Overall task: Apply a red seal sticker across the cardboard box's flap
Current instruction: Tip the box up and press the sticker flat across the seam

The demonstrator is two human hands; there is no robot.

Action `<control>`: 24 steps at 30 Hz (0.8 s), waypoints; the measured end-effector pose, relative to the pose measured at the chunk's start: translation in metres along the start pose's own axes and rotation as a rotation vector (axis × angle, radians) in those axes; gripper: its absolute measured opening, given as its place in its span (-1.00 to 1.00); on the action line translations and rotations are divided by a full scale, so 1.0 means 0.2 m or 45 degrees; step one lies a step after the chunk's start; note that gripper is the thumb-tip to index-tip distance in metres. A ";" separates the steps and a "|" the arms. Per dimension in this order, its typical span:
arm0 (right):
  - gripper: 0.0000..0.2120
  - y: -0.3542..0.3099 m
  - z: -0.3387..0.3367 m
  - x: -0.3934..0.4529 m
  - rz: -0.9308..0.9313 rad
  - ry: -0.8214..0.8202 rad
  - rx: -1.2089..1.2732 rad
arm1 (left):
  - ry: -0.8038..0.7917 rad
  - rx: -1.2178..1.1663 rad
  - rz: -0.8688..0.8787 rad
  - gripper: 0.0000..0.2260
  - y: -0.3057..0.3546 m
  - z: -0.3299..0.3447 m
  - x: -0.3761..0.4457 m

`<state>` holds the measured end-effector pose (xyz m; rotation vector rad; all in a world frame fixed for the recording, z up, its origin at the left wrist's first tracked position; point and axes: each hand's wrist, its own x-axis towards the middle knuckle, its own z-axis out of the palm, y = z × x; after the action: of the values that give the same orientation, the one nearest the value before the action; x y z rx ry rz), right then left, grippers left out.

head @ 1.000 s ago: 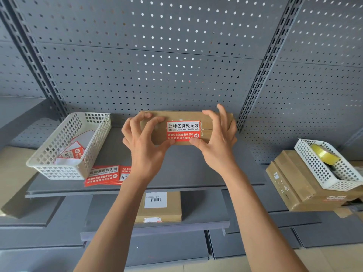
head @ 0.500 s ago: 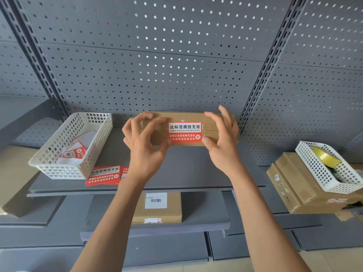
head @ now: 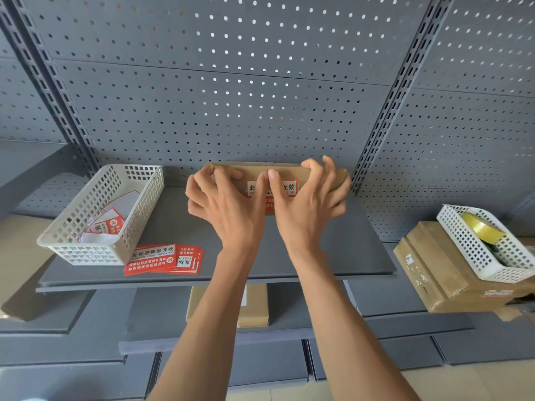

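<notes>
Pressing both thumbs side by side on the sticker (head: 272, 189), I kept my left hand (head: 225, 204) and right hand (head: 312, 202) spread, fingers curled over the box (head: 289, 169) lying lengthwise left-to-right on the shelf (head: 347, 250), directly ahead of both.
</notes>
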<state>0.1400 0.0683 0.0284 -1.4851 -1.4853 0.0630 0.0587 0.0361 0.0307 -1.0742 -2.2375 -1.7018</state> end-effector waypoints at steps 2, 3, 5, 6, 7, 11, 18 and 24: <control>-0.40 0.00 0.02 0.00 -0.015 0.028 -0.046 | 0.019 0.006 0.008 -0.57 0.00 0.02 0.00; -0.40 0.01 0.03 0.00 -0.021 0.041 -0.066 | 0.026 0.012 0.016 -0.57 -0.01 0.03 0.00; -0.41 0.02 0.04 0.00 -0.029 0.065 -0.095 | 0.038 0.023 0.035 -0.56 -0.02 0.03 0.00; -0.41 0.02 0.04 0.00 -0.031 0.072 -0.105 | 0.040 0.027 0.041 -0.56 -0.02 0.04 0.00; -0.41 0.02 0.05 0.00 -0.032 0.077 -0.114 | 0.043 0.031 0.044 -0.56 -0.02 0.04 0.00; -0.43 0.02 0.06 0.00 -0.036 0.096 -0.127 | 0.057 0.033 0.061 -0.56 -0.03 0.05 -0.01; -0.52 0.04 0.05 0.00 -0.039 0.084 -0.102 | 0.063 0.020 0.097 -0.63 -0.05 0.04 -0.01; -0.68 0.06 0.05 0.01 -0.029 0.059 -0.014 | 0.019 0.017 0.106 -0.69 -0.06 0.02 0.00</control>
<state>0.1426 0.0784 0.0162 -1.4686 -1.4666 0.0067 0.0530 0.0382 0.0193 -1.1306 -2.1602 -1.6544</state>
